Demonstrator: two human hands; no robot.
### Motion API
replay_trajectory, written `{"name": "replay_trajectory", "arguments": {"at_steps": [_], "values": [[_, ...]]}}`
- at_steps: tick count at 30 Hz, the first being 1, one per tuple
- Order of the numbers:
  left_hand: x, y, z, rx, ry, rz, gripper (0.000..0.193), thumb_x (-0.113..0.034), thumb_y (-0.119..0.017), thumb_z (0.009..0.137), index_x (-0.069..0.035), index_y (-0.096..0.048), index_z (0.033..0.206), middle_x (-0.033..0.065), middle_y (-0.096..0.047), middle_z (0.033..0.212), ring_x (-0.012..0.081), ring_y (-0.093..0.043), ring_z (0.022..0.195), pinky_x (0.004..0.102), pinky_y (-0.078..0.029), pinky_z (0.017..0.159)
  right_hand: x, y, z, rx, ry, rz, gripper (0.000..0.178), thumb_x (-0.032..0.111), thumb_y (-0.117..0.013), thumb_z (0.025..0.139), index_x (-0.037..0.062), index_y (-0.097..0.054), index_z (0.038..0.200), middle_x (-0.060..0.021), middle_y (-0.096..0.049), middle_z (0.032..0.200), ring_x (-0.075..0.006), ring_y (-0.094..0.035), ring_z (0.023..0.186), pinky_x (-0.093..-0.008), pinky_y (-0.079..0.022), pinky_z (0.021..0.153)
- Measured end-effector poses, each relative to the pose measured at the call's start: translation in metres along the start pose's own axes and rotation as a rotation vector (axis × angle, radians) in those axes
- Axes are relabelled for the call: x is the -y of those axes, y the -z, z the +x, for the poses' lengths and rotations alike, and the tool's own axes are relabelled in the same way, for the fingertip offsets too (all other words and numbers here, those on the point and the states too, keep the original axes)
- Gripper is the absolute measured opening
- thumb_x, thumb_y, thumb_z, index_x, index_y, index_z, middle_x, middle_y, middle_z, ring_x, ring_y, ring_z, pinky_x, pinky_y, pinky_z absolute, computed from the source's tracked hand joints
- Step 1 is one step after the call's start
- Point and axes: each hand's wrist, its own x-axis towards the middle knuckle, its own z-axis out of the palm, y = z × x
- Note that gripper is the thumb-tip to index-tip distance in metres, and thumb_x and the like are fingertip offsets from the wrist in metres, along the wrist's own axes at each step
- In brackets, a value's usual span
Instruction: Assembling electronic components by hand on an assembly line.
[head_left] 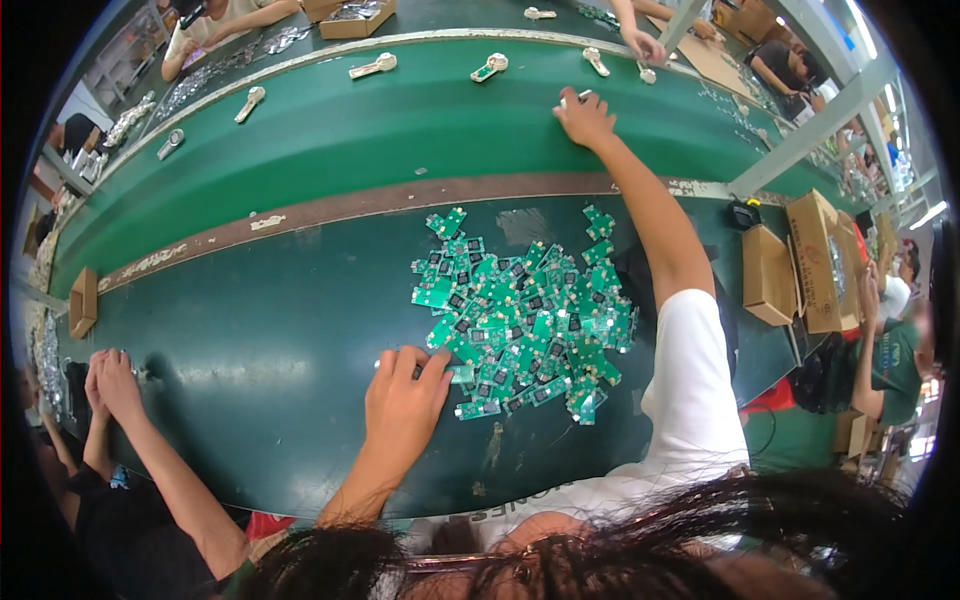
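A loose heap of small green circuit boards with dark components lies on the dark green worktable, between my arms. My left hand is at the heap's left edge, its fingers closed on a circuit board whose end sticks out beside the fingertips. My right arm stretches far across to the green conveyor belt. There my right hand has its fingers curled round a small whitish part, mostly hidden by the hand. White handle-shaped housings with round heads, such as one housing with a green board in it, lie spaced along the belt.
A brown ledge separates table and belt. Cardboard boxes stand at the right, near a metal post. Left of me are a co-worker's hands. Across the belt, another person's hand reaches over a housing.
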Motion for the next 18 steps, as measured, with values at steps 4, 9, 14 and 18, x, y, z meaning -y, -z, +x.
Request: {"name": "replay_trajectory", "arguments": {"at_steps": [4,9,14,18], "values": [[0.017,-0.006,0.002,0.027,-0.037,-0.128,0.014,-0.012,-0.069,0.078,-0.008,-0.063,0.09,0.0066,-0.052,0.083,0.0255,-0.053,0.076,0.0379,-0.048,0.065,-0.018,-0.016,0.017,-0.298,0.164,0.339,0.029,0.022,-0.056,0.088,0.0042,-0.049,0.109,-0.025,-0.057,0.099,-0.0415,-0.058,0.088,-0.0469,-0.048,0.078],[0.012,0.005,0.003,0.013,0.002,-0.206,0.017,-0.009,-0.07,0.076,-0.005,-0.06,0.089,0.0085,-0.053,0.083,0.028,-0.053,0.076,0.0388,-0.047,0.067,0.025,0.026,-0.038,-0.201,0.35,0.455,0.025,0.026,-0.056,0.091,0.0013,-0.058,0.089,-0.0152,-0.061,0.083,-0.0297,-0.061,0.081,-0.0408,-0.051,0.068],[0.019,0.006,0.001,-0.013,-0.025,-0.182,0.018,-0.003,-0.07,0.075,-0.003,-0.058,0.088,0.0094,-0.053,0.085,0.0256,-0.053,0.071,0.0347,-0.046,0.066,0.074,0.091,-0.116,0.72,-0.269,1.783,0.033,0.028,-0.057,0.092,-0.0032,-0.062,0.101,-0.0061,-0.061,0.086,-0.0106,-0.058,0.072,-0.0215,-0.048,0.06],[0.017,-0.001,0.002,-0.112,0.315,-0.722,0.022,0.003,-0.06,0.083,-0.004,-0.051,0.102,0.0052,-0.05,0.084,0.014,-0.053,0.067,0.0256,-0.044,0.06,0.108,0.105,-0.172,0.704,0.163,1.626,0.028,0.01,-0.067,0.083,-0.0021,-0.062,0.108,-0.005,-0.063,0.09,-0.0099,-0.058,0.077,-0.0212,-0.047,0.069]]}}
